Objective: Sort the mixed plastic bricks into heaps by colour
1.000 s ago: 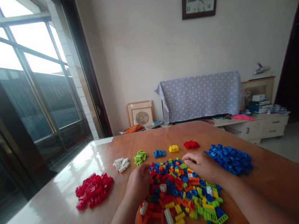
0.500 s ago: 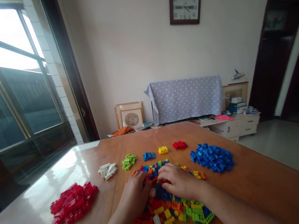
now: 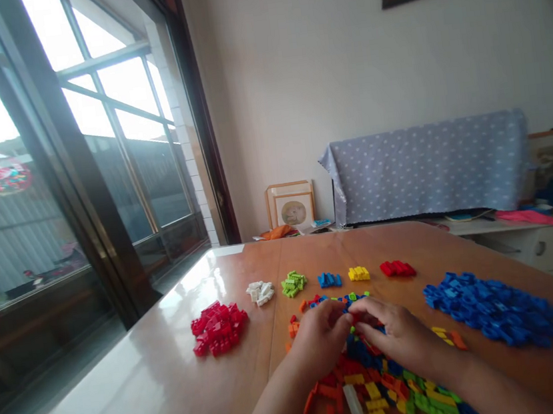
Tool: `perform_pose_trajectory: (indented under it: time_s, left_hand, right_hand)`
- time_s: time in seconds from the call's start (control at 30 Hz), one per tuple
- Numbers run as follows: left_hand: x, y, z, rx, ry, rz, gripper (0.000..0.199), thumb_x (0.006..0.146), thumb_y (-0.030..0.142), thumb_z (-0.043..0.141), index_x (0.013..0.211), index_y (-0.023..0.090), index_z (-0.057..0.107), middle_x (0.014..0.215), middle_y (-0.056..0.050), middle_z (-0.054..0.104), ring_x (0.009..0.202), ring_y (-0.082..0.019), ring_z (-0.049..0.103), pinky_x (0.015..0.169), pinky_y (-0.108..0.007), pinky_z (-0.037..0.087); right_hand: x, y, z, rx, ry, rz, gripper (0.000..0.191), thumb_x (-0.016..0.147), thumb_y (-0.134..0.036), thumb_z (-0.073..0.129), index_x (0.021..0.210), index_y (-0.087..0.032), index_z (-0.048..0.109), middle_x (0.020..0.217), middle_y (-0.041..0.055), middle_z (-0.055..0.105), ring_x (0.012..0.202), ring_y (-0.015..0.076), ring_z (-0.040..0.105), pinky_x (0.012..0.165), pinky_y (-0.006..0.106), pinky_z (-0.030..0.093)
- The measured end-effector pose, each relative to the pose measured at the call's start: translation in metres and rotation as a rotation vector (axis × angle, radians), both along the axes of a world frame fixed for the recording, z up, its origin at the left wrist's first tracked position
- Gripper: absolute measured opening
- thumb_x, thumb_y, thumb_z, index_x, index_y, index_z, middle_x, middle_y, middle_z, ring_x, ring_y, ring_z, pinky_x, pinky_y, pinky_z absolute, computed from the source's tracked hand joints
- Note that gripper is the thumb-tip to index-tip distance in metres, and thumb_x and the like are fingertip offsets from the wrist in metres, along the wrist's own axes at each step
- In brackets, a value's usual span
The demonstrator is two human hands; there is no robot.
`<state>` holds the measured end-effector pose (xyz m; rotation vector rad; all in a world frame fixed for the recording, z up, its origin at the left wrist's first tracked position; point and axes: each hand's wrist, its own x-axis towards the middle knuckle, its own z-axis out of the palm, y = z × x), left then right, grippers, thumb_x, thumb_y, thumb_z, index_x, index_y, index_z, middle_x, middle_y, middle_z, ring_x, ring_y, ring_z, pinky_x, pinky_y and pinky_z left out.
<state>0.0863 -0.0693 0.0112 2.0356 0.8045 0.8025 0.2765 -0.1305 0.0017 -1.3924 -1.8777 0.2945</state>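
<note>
A mixed heap of toy building bricks in red, orange, yellow, green, blue and white lies on the wooden table. Over its far part, my left hand is curled, thumb and fingers closed together; what they hold is hard to make out. A small red brick shows close to those fingertips. Facing it, my right hand hovers just above the bricks, thumb and bent fingers apart. The fingertips of both hands are close together. My hands and forearms hide part of the heap.
Sorted piles stand around: red bricks on the left, many blue bricks on the right. Along the back sit small white, green, blue, yellow and red groups. The table reaches toward a cloth-covered object.
The view has swung left, so the table and hands appear farther right. My left hand's fingers have risen from the bricks and closed; my hands have come nearer each other.
</note>
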Motion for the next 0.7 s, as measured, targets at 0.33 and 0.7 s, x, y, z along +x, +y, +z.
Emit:
perform_pose_trajectory:
  time_s: [0.33, 0.7]
  left_hand:
    - [0.005, 0.016, -0.024, -0.156, -0.109, 0.062, 0.024, 0.081, 0.029, 0.066, 0.101, 0.016, 0.067, 0.089, -0.006, 0.070, 0.076, -0.016, 0.061, 0.064, -0.025, 0.044]
    - [-0.062, 0.049, 0.000, 0.029, 0.615, 0.762, 0.029, 0.084, 0.016, 0.052, 0.112, 0.022, 0.061, 0.124, -0.014, 0.063, 0.102, -0.028, 0.067, 0.079, -0.035, 0.050]
  right_hand:
    - [-0.002, 0.000, -0.010, -0.069, 0.055, -0.020, 0.040, 0.091, -0.038, 0.057, 0.129, -0.027, 0.059, 0.120, 0.0094, 0.072, 0.102, 0.0248, 0.072, 0.093, 0.039, 0.057]
    - [0.029, 0.007, -0.017, -0.012, -0.081, -0.086, 0.037, 0.093, -0.049, 0.054, 0.119, -0.027, 0.069, 0.109, 0.0065, 0.075, 0.093, 0.0244, 0.073, 0.083, 0.035, 0.060]
